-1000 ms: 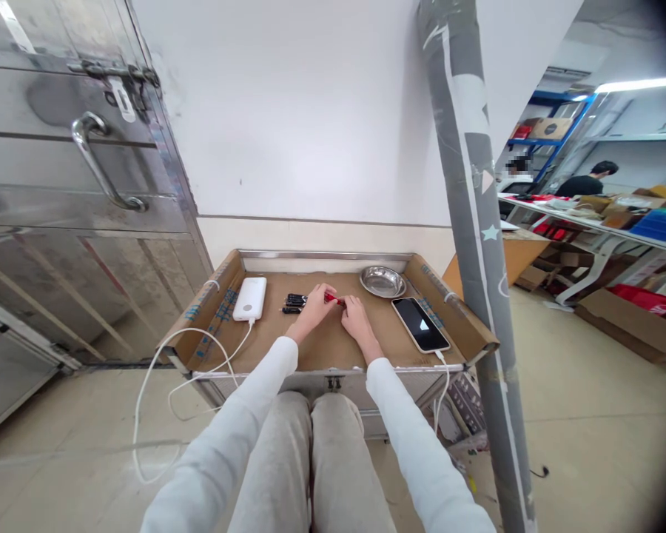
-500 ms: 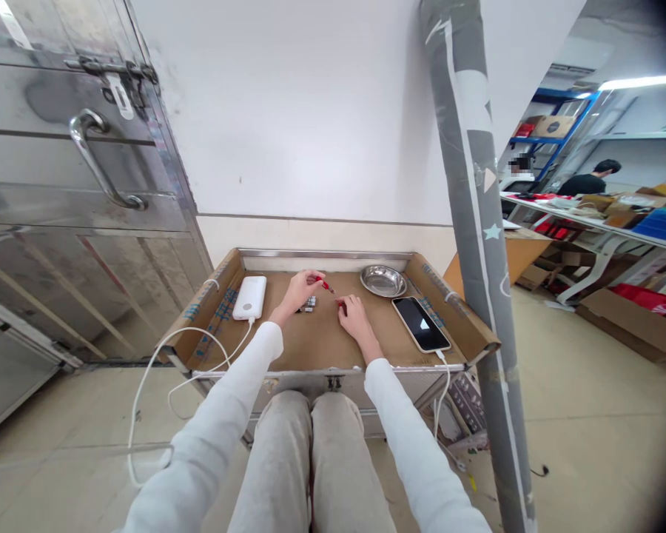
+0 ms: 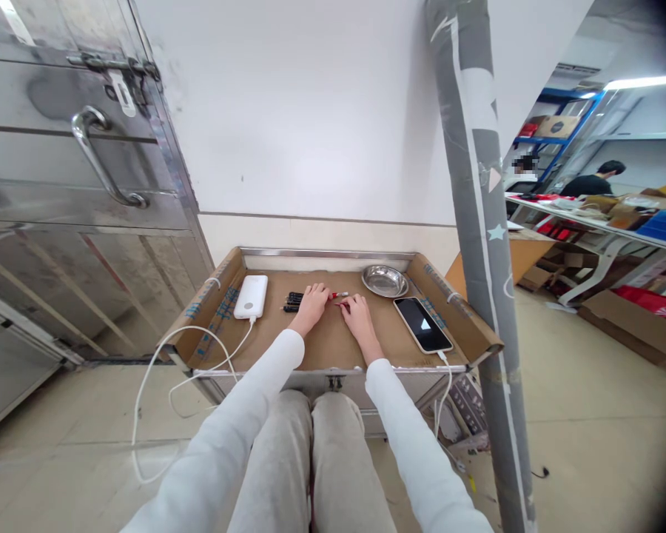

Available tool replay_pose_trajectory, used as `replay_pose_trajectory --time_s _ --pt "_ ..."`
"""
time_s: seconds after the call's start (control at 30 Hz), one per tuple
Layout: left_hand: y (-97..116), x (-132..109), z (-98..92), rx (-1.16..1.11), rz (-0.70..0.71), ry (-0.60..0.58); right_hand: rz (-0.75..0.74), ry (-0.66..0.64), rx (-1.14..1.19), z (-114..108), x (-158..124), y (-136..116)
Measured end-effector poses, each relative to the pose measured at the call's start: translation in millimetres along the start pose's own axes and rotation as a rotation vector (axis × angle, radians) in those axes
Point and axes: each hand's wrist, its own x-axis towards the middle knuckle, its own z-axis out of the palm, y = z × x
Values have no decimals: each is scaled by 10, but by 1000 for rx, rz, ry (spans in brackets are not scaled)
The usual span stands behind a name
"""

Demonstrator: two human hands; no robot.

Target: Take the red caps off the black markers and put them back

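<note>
My left hand (image 3: 312, 304) rests on the cardboard-lined tray (image 3: 333, 342), its fingers curled on a small red item with a silver tip (image 3: 340, 295) that sticks out to the right. My right hand (image 3: 356, 312) lies just right of it, fingers curled, pinching something small and red that I cannot name. A small bunch of black parts (image 3: 292, 300) lies just left of my left hand.
A white power bank (image 3: 250, 297) with a white cable (image 3: 160, 370) lies at the tray's left. A steel dish (image 3: 385, 280) and a phone (image 3: 422, 324) lie at its right. A grey rolled mat (image 3: 477, 244) leans at the right; a metal door (image 3: 78, 178) stands left. A person sits far right.
My left hand, lifted with the red item half a second ago, has come back down beside my right hand. The black parts show again to its left.
</note>
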Motion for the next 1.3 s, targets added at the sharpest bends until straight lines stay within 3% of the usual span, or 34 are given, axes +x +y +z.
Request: replay_pose_trajectory --time_s 0.27,0.5,0.67,0.83,0.93,1.03,1.17,1.3 --pt "31 -45 50 -6 65 45 -29 -50 -105 -80 36 -63" --pt "53 30 99 103 -65 107 44 -6 -144 -58 99 -24" --pt "52 -68 -23 145 -159 140 47 0 -143 -51 111 -14" --pt "-264 -422 -247 92 -304 233 46 -23 -131 -60 80 -14" --pt "-517 -667 -341 60 -226 117 36 -27 -104 -49 63 -17" --pt "-612 -817 -379 48 -153 33 1 -22 -56 -51 43 -36" --pt "-455 -805 -327 -20 -79 10 -81 -14 65 -101 8 -68" --pt "-216 -618 -192 -252 -65 50 -159 -8 200 -132 -18 -41"
